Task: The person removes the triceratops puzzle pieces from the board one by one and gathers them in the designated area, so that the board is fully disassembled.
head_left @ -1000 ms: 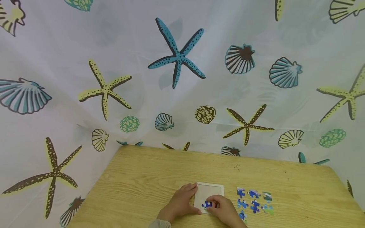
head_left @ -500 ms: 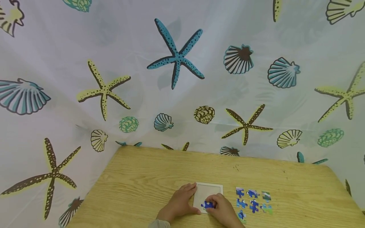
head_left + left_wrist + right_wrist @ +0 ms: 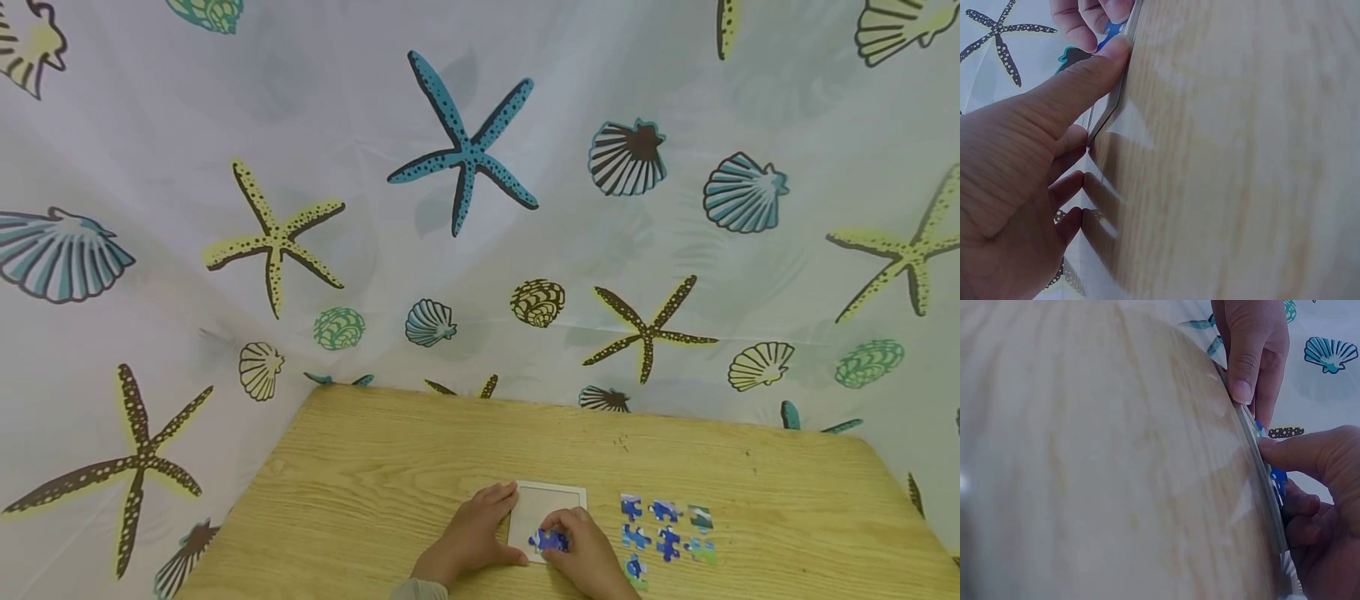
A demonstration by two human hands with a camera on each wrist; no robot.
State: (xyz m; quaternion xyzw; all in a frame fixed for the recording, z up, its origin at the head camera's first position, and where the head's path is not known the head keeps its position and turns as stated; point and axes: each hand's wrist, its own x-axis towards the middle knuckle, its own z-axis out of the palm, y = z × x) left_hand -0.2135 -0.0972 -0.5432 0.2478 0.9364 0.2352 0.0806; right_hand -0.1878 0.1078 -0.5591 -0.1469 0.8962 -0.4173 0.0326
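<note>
A small square puzzle tray (image 3: 551, 486) with a pale rim and floor lies near the front of the table. My left hand (image 3: 476, 531) holds its left side, fingertips at the far left corner and thumb at the near edge; the left wrist view shows that thumb on the rim. Over the tray's near right part, my right hand (image 3: 585, 554) pinches a blue jigsaw piece (image 3: 551, 541) between thumb and fingers. Fingers partly cover the piece. In the right wrist view, more of its blue surface (image 3: 1277, 478) shows beyond the tray's edge.
Several loose jigsaw pieces (image 3: 669, 543), blue, green and white, lie spread just right of the tray. The wood-grain table (image 3: 375, 467) ends at a white curtain (image 3: 510, 250) printed with starfish and shells, which surrounds the back and sides.
My right fingers have shifted slightly around the blue jigsaw piece, and more of it shows now. My left hand and the tray stay in place.
</note>
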